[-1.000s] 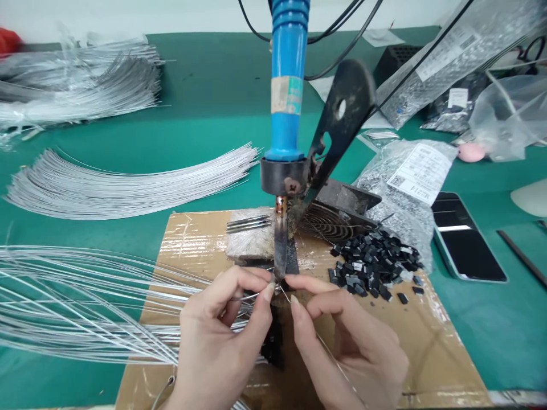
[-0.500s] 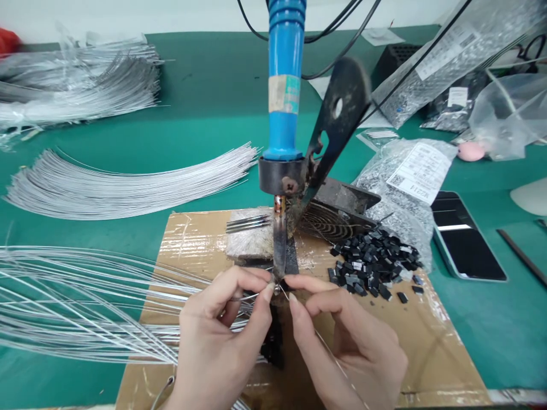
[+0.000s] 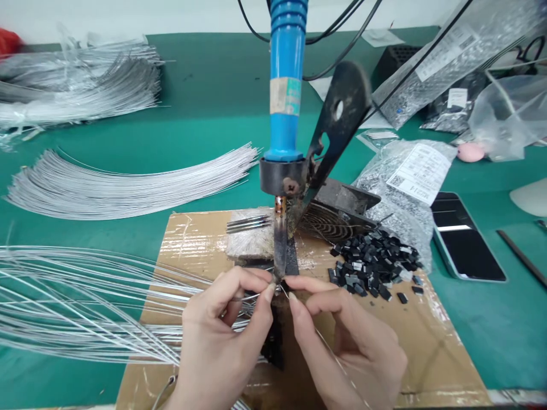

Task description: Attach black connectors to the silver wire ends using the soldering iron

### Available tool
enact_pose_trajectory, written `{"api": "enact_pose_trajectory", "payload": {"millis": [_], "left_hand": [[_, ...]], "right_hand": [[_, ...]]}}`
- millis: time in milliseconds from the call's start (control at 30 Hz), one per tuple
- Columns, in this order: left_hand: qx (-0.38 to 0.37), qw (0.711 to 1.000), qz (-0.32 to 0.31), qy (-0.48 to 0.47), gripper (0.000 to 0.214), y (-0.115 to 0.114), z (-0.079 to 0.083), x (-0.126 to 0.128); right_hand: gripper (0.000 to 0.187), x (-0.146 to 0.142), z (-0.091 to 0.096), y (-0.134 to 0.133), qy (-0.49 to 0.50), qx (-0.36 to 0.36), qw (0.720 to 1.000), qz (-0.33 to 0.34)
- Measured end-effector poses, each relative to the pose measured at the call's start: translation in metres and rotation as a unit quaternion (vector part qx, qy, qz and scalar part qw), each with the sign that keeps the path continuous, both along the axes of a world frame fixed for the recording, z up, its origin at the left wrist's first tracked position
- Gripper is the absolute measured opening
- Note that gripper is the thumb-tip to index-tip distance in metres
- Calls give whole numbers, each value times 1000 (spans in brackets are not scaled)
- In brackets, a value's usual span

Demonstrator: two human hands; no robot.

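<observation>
A blue-handled soldering iron (image 3: 286, 91) stands tip-down in a black metal stand (image 3: 337, 125) over a taped cardboard sheet (image 3: 436, 347). Both my hands meet just under its tip (image 3: 280, 250). My left hand (image 3: 222, 341) pinches a thin silver wire (image 3: 250, 296) between thumb and forefinger. My right hand (image 3: 346, 341) pinches another thin wire (image 3: 329, 353) that trails back towards me. Whatever small part sits between the fingertips is too small to make out.
Silver wires fan out at the left (image 3: 77, 302), with more bundles behind (image 3: 128, 182) and at the far left (image 3: 81, 85). A heap of small black parts (image 3: 371, 262) lies right of the iron. Labelled bags (image 3: 410, 176), a phone (image 3: 465, 236) and cables lie at the right.
Almost nothing differs. Both hands stay pinched together under the iron's tip; the view shifts only slightly.
</observation>
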State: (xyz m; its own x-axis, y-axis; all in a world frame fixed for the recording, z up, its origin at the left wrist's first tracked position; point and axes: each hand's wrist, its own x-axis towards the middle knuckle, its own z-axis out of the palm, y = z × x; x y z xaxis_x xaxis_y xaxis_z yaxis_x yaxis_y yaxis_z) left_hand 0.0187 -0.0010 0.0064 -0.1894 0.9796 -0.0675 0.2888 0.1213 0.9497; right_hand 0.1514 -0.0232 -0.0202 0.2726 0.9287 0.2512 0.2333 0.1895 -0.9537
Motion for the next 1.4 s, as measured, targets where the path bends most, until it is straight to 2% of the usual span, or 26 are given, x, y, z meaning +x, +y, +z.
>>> {"api": "enact_pose_trajectory", "payload": {"millis": [500, 633, 900, 1133, 1267, 1400], "left_hand": [[0, 1000, -1, 9, 13, -1, 0, -2], [-21, 1000, -1, 20, 12, 0, 1, -3], [-25, 1000, 0, -1, 10, 3, 0, -4], [3, 998, -59, 3, 14, 6, -5, -10], [6, 994, -75, 76, 15, 1, -8, -15], [37, 974, -121, 186, 17, -1, -17, -27]], "right_hand": [[19, 0, 0, -1, 3, 1, 1000, 7], [19, 0, 0, -1, 10, 0, 1000, 13], [18, -3, 1, 2, 5, -1, 1000, -9], [19, -4, 0, 2, 16, -6, 1000, 0], [20, 1, 0, 1, 29, -37, 999, -1], [7, 29, -5, 0, 7, -87, 994, -72]]}}
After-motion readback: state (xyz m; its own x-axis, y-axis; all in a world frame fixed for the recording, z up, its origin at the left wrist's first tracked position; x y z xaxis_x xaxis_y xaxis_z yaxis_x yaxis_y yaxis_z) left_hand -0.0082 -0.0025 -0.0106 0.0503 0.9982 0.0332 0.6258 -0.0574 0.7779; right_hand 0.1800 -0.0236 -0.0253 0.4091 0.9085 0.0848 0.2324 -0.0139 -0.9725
